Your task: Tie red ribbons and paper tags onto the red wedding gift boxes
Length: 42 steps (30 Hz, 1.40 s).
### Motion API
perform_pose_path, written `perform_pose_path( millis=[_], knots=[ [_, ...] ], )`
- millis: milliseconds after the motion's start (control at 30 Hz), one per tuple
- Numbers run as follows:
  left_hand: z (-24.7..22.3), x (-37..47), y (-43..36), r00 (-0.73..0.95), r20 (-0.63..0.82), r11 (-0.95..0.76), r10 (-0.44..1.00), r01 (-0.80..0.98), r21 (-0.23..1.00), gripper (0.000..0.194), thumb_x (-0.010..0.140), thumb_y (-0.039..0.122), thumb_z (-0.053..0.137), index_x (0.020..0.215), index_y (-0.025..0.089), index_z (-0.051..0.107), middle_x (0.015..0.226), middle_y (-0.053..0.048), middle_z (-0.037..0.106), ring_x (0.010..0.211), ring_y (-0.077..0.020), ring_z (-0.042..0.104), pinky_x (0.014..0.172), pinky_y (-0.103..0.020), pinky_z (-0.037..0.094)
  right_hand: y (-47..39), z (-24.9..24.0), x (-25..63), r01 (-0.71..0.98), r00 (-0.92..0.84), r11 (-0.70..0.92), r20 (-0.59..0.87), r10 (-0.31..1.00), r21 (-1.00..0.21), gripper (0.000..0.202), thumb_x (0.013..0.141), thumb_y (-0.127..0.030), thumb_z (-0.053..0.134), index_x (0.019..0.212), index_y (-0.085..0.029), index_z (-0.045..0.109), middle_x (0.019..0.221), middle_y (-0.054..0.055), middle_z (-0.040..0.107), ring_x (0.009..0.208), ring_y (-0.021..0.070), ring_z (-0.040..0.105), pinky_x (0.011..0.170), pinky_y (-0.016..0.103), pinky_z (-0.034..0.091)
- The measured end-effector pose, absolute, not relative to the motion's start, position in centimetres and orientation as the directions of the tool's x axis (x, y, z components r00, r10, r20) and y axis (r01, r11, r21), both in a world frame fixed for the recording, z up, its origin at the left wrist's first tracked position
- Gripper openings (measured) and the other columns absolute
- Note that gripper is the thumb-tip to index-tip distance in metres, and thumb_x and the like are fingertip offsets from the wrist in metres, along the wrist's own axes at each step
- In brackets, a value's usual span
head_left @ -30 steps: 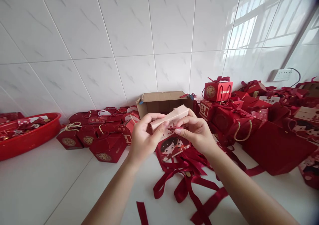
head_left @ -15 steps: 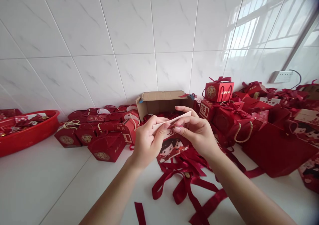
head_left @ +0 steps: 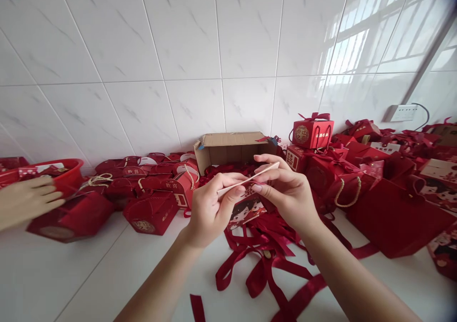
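In the middle of the view, both of my hands grip a red paper gift box (head_left: pixel 246 209) printed with two cartoon figures. My left hand (head_left: pixel 213 207) pinches the left side of its pale top edge between thumb and fingers. Closed on the right side is my right hand (head_left: pixel 287 189), thumb in front and fingers behind. The box's back is hidden. Dark red ribbons (head_left: pixel 262 265) lie loose on the white table (head_left: pixel 150 284) just below it. A cardboard box (head_left: pixel 233 140) stands open behind my hands.
At the left edge a co-worker's hand (head_left: pixel 30 200) is beside a blurred red gift box (head_left: pixel 76 217). Behind it sits a red basin (head_left: pixel 73 177). Several finished-looking red boxes (head_left: pixel 152 213) stand left of centre; more boxes (head_left: pixel 314 132) and bags (head_left: pixel 400 217) crowd the right. A tiled wall (head_left: pixel 193 32) closes the back.
A co-worker's hand has come in from the left, and a blurred red gift box now shows there. The top edge of the box in my hands has tilted slightly.
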<state>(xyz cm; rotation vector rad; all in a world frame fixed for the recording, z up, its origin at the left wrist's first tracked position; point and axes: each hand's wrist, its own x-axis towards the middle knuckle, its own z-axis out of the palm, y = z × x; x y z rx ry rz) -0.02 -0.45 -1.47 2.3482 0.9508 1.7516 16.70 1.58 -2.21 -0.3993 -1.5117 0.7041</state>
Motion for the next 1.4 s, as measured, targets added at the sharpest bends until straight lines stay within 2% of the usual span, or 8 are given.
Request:
perform_pose_path(
  millis=[133,233,400,633,767,967,1200,1400],
  knots=[
    [-1.5,-0.2,-0.4,0.21,0.859,-0.841,0.466,0.406,0.358,0.006,0.093,0.023,0.053,0.09,0.022,0.058,0.093,-0.004,0.075,0.085,-0.0147,0.071,0.071,-0.023,0.056,1.0,-2.2,16.5,-0.192,-0.01,0.745,0.76,0.65,-0.639,0.024,0.074,-0.018,0.076,0.088,-0.025,0.059,0.119,0.005,0.061,0.101,0.0201,0.064,0.084,0.036,0.055],
    [-1.9,0.0,0.0,0.241,0.828,-0.834,0.506,0.383,0.398,0.008,0.092,0.027,0.056,0.096,0.022,0.053,0.094,-0.005,0.069,0.085,-0.015,0.069,0.071,-0.025,0.056,0.9,-2.0,16.6,-0.257,-0.082,0.612,0.648,0.757,-0.748,0.03,0.074,-0.024,0.077,0.092,-0.024,0.054,0.088,0.001,0.067,0.07,0.0147,0.064,0.059,0.028,0.054],
    [-3.3,1.9,0.3,-0.009,0.913,-0.752,0.408,0.565,0.341,0.079,0.063,0.038,0.084,0.12,0.022,0.031,0.129,-0.017,0.04,0.123,-0.0293,0.047,0.097,-0.045,0.048,1.4,-1.9,16.5,-0.239,0.1,0.542,0.535,0.839,-0.806,0.032,0.069,-0.031,0.081,0.077,-0.021,0.052,0.059,-0.005,0.06,0.048,0.0086,0.05,0.045,0.021,0.041],
    [-3.9,3.7,-1.0,0.19,0.884,-0.621,0.427,0.772,0.134,0.028,0.073,0.035,0.075,0.094,0.022,0.062,0.156,-0.01,0.015,0.143,-0.0432,0.013,0.112,-0.065,0.017,2.2,-2.5,16.5,-0.382,0.19,0.517,0.482,0.855,-0.766,0.037,0.069,-0.033,0.081,0.077,-0.022,0.047,0.051,-0.009,0.054,0.041,0.0062,0.042,0.041,0.019,0.033],
    [-3.9,3.6,-0.7,0.279,0.883,-0.672,0.378,0.738,0.054,0.003,0.078,0.023,0.07,0.076,0.025,0.07,0.158,-0.001,0.019,0.141,-0.0381,0.026,0.113,-0.065,0.013,2.7,-2.4,16.9,-0.395,0.235,0.535,0.481,0.844,-0.747,0.037,0.068,-0.034,0.082,0.079,-0.022,0.049,0.054,-0.008,0.055,0.042,0.0074,0.045,0.042,0.02,0.037],
    [-2.4,1.6,-0.6,0.184,0.879,-0.604,0.439,0.785,0.138,0.013,0.076,0.018,0.062,0.064,0.019,0.057,0.149,-0.009,0.033,0.141,-0.0381,0.017,0.112,-0.064,0.017,3.3,-2.0,18.3,-0.346,0.342,0.625,0.527,0.778,-0.7,0.034,0.066,-0.031,0.083,0.079,-0.022,0.052,0.058,-0.007,0.055,0.05,0.0087,0.048,0.05,0.022,0.04],
    [-0.1,-1.6,-0.7,0.26,0.703,-0.573,0.662,0.781,0.25,0.015,0.08,0.021,0.06,0.065,0.021,0.057,0.138,-0.005,0.05,0.136,-0.0347,0.025,0.106,-0.063,0.03,2.9,-2.1,17.7,-0.328,0.311,0.631,0.55,0.775,-0.703,0.032,0.069,-0.035,0.081,0.079,-0.023,0.053,0.055,-0.007,0.051,0.047,0.0098,0.043,0.047,0.024,0.037],
    [2.1,-5.0,-0.9,0.135,0.832,-0.584,0.539,0.772,0.253,0.014,0.081,0.03,0.064,0.069,0.025,0.061,0.116,-0.005,0.066,0.126,-0.0321,0.042,0.107,-0.058,0.032,2.2,-1.8,17.6,-0.259,0.136,0.64,0.628,0.766,-0.723,0.027,0.071,-0.031,0.08,0.077,-0.022,0.054,0.06,-0.005,0.056,0.05,0.0102,0.05,0.047,0.024,0.042]
  ],
)
